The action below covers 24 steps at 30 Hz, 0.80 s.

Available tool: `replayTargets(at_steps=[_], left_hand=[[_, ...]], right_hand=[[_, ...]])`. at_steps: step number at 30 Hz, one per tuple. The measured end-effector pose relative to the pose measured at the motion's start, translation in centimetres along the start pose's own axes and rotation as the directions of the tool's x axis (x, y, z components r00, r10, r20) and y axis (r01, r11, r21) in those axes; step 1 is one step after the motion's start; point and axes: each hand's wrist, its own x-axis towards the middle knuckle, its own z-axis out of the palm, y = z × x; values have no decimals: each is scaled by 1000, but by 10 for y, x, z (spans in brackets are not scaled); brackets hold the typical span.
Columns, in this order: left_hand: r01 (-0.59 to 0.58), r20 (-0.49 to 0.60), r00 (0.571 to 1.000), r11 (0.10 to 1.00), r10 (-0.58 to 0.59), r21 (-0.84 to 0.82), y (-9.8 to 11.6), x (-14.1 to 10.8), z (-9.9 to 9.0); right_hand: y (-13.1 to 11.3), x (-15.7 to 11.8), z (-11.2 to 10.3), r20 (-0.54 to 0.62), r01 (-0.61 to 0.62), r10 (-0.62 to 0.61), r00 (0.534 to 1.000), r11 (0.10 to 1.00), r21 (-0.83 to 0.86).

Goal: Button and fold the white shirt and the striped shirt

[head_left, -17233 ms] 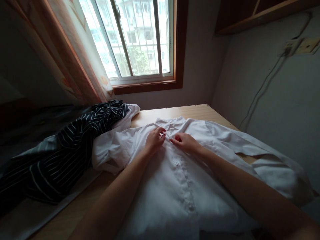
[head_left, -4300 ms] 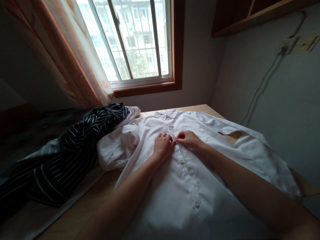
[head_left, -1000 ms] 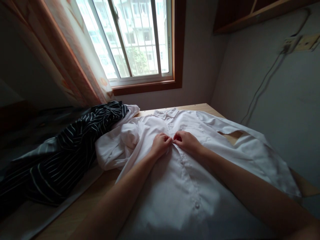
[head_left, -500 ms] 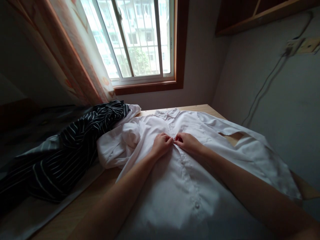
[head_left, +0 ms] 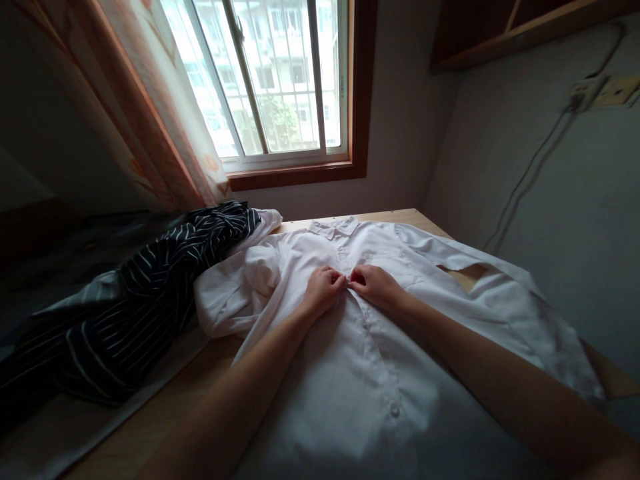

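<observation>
A white button-up shirt [head_left: 340,373] lies front side up, its collar [head_left: 334,228] toward the window and its sleeves spread to both sides. My left hand [head_left: 324,288] pinches the front placket around mid-chest. Close beside it, almost touching, my right hand [head_left: 374,283] pinches the same strip of cloth from the other side. The fingertips hide whatever small part lies between them. Lower on the placket a button [head_left: 395,411] shows plainly.
The shirt rests on a light wooden table [head_left: 400,217]. To the left, black striped clothing [head_left: 150,293] is heaped beside the left sleeve. Behind stand a window [head_left: 280,87] and a curtain [head_left: 150,113]. A cable [head_left: 525,175] hangs down the right wall.
</observation>
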Motion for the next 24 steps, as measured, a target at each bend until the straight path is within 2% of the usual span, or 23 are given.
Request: replayTargets(at_steps=[24], left_hand=[[-22,0,1000,1000,22,-12,-1,0,0]], right_hand=[[-9,-5,-1,-28,1,-5,1000,991,-132]])
